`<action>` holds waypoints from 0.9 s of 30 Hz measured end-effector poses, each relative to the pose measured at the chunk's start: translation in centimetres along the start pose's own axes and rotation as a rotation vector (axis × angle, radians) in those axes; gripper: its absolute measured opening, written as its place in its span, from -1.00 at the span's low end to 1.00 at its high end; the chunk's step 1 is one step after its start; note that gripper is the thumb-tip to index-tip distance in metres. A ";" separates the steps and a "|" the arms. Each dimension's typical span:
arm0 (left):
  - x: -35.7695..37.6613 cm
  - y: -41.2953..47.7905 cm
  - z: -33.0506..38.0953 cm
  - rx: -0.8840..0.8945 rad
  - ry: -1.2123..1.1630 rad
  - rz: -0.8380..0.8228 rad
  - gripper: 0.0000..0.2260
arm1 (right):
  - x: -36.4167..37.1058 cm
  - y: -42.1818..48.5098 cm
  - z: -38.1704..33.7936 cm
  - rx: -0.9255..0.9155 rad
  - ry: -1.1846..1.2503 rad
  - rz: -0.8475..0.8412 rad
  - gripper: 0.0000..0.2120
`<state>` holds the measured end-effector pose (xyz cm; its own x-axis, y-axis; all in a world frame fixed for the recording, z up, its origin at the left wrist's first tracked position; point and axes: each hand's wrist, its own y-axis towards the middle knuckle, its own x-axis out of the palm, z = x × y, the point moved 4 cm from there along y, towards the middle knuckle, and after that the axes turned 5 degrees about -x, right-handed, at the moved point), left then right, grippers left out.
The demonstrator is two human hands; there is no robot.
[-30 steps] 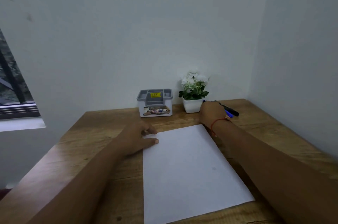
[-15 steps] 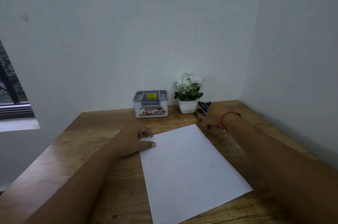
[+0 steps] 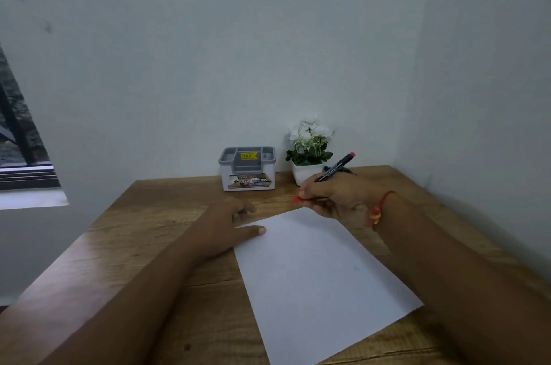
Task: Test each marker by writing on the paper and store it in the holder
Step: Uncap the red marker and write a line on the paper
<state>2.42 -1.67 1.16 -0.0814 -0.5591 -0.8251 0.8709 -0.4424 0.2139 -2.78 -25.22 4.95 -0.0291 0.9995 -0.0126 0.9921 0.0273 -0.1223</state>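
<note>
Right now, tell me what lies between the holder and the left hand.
Only bare wooden table separates the holder from the left hand, as the head view shows.

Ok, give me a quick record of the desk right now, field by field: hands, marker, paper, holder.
left hand: rests on the paper's far-left corner, thumb on the sheet, fingers relaxed
right hand: grips the marker, just past the paper's far edge
marker: black barrel, red ends, tilted, not touching the paper
paper: flat on the table, no writing visible
holder: left of the plant, no marker seen in it
</note>
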 end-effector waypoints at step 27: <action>0.1 -0.7 2.7 -0.034 -0.736 -0.013 -0.81 | 4.3 0.4 2.8 -0.211 0.303 -0.181 -0.78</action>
<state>0.52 -3.30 2.34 -0.3852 -0.8853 -0.2607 0.8814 -0.4366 0.1804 -2.89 -20.98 2.12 -0.1998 0.9369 0.2869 0.9783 0.1745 0.1115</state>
